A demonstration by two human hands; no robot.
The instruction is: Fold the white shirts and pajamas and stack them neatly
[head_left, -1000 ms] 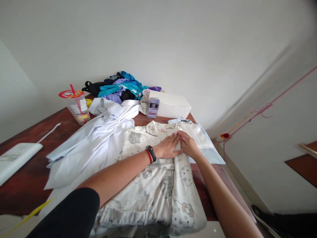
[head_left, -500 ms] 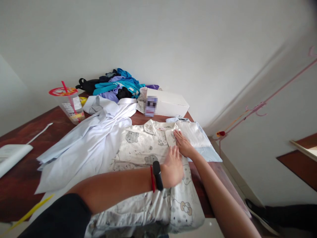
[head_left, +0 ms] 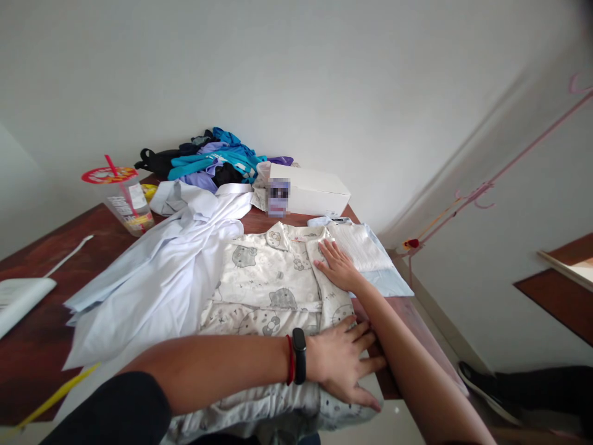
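Cotton-soft, light and floppy, the pajama (head_left: 273,290) lies at the bench's (head_left: 41,334) near edge, both hands open flat on it, left hand (head_left: 345,364) low, right hand (head_left: 338,267) up top; I'd pinch hems or shoulders.

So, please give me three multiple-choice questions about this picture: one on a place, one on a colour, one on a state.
1. Where does the white box stand?
A. on the floor
B. at the far edge of the table
C. on the printed garment

2. What colour is the lid of the cup?
A. red
B. green
C. black

3. How is the left hand?
A. closed in a fist
B. holding the cup
C. flat and open on the printed garment

Answers: B, it stands behind the clothes; A, the lid shows red; C, its fingers lie spread.
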